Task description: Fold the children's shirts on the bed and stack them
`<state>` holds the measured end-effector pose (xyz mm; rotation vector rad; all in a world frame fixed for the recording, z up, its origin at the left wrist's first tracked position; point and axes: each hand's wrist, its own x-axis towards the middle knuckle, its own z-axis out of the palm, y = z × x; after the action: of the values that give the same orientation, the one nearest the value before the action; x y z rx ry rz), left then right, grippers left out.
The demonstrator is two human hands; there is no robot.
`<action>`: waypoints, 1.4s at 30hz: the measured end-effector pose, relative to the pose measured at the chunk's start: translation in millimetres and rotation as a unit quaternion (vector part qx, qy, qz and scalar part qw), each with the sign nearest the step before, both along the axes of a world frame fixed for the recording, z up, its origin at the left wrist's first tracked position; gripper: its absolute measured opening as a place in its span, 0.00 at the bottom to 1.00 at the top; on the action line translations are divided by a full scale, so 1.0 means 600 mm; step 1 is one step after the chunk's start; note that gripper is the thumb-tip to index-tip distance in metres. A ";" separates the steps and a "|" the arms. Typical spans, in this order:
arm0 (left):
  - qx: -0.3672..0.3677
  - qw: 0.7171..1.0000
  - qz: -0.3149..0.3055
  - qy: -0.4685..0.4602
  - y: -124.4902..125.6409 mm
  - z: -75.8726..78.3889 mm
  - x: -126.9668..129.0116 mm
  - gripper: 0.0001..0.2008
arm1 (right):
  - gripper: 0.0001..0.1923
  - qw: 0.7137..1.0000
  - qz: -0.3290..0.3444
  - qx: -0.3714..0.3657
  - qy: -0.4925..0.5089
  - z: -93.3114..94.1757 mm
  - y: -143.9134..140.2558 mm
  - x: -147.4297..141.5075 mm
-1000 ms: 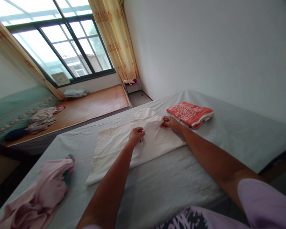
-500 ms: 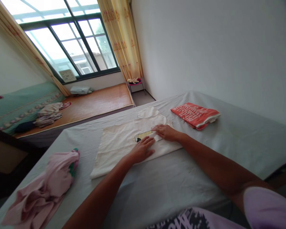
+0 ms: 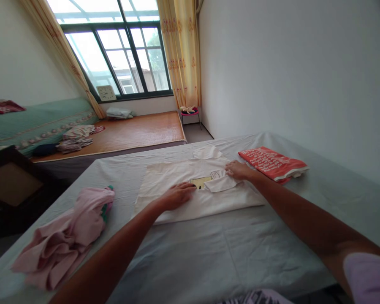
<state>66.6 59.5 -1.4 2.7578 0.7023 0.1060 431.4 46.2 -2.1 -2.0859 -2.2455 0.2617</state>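
A cream T-shirt point(image 3: 174, 172) with a small yellow and black print lies spread on the grey-white sheet, one sleeve folded in over its front. My left hand point(image 3: 179, 195) rests palm down beside the print, fingers stretched out and slightly blurred. At the shirt's right end, by the folded sleeve, my right hand point(image 3: 237, 170) presses down with its fingers somewhat bent. Just beyond it lies a folded red garment point(image 3: 274, 164) with white lettering. A crumpled pink garment point(image 3: 68, 234) with a green part lies off to the left.
The sheet-covered bed point(image 3: 190, 257) is right in front of me, along a white wall point(image 3: 288, 76). Past its far edge is a low bed with a brown mat point(image 3: 139, 131). A dark wooden piece of furniture point(image 3: 15, 185) stands at the left. A small pink stool point(image 3: 190, 112) stands beneath the curtain.
My hands have moved apart across the shirt, the left one leftward and the right one to the shirt's right end. The folded sleeve now shows between them. The camera view has shifted.
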 end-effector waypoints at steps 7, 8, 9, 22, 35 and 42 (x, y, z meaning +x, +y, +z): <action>0.067 0.954 0.293 0.012 0.205 0.008 -0.186 0.24 | 0.25 0.995 -0.079 0.033 0.048 0.046 0.159 0.031; 0.076 0.940 0.331 0.014 0.225 0.008 -0.203 0.26 | 0.26 0.993 -0.095 0.038 0.054 0.044 0.181 0.030; 0.079 0.928 0.363 0.012 0.242 0.008 -0.215 0.27 | 0.26 0.991 -0.110 0.042 0.061 0.041 0.202 0.027; 0.059 0.909 0.413 -0.008 0.302 -0.002 -0.177 0.21 | 0.19 0.947 -0.129 0.062 0.288 0.057 0.258 -0.024; 0.147 0.949 0.274 -0.060 0.036 0.073 -0.222 0.10 | 0.12 0.920 0.139 0.043 0.365 0.091 -0.104 0.019; 0.098 0.951 0.284 -0.070 -0.005 0.007 -0.257 0.21 | 0.18 0.965 0.134 0.018 0.226 0.038 -0.191 -0.017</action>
<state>-87.7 56.6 2.8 2.5972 1.4905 0.5113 421.2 -68.4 21.0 -1.5002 -2.2082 0.6349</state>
